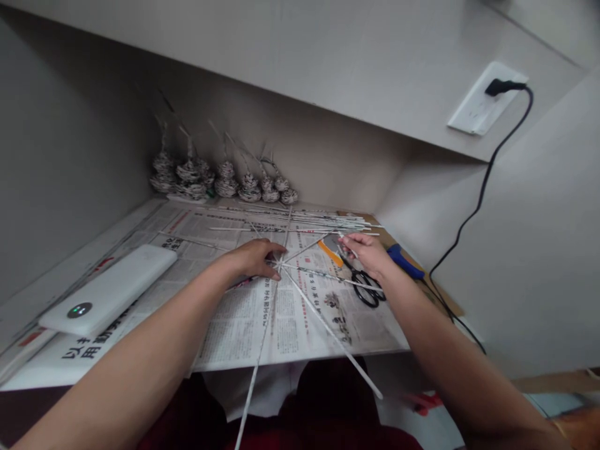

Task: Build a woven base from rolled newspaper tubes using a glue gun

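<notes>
Several thin rolled newspaper sticks [323, 315] cross at one hub and spread out like spokes over the newspaper. My left hand [257, 257] grips them at the hub, its thumb and fingers curled round the crossing; part of the hub is hidden behind them. To the right, my right hand [366, 251] pinches the end of a newspaper stick between thumb and fingers. Just below that hand lie black-handled scissors [368, 290], and an orange-handled tool [330, 253] is beside them. Two of the spokes reach past the table's front edge.
Loose newspaper sticks [319, 220] lie behind the hands. Small woven gourd shapes [227, 181] line the back wall. A white power bank [112, 287] rests at left, a blue-handled tool [405, 261] at right. A black cable [482, 187] hangs from the wall socket [487, 100].
</notes>
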{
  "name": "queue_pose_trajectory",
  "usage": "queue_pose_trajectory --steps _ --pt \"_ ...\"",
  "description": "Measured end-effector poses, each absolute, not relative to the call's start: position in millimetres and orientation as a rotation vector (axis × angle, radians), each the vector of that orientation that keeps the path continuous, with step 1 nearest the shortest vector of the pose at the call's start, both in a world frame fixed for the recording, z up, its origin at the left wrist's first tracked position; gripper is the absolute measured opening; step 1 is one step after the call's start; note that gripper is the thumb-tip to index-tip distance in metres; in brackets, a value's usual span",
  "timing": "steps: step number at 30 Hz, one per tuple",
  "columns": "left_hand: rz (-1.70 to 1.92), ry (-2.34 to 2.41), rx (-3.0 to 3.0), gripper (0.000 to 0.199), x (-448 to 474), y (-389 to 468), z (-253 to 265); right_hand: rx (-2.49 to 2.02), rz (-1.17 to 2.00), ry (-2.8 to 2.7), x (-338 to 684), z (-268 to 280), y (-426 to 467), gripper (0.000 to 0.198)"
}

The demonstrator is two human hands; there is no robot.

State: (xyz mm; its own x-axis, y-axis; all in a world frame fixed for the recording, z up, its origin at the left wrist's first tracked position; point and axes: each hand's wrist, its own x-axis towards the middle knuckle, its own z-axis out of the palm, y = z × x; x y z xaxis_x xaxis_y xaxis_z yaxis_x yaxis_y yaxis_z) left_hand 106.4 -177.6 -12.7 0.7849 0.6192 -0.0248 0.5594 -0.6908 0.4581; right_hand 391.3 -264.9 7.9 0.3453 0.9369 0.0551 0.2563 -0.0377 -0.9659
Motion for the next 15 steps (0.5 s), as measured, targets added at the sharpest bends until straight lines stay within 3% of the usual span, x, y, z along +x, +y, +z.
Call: queue_pose_trajectory --steps 10,15 --pt "0.190 0.876 2.527 0.080 107.0 -175.8 -14.7 -1.322 0.921 -1.075 370.6 -12.8 -254.9 0.040" --pt "0.197 0.868 2.513 0.080 106.7 -177.0 -13.0 -1.379 0.684 -1.105 385.1 10.3 -257.3 0.038"
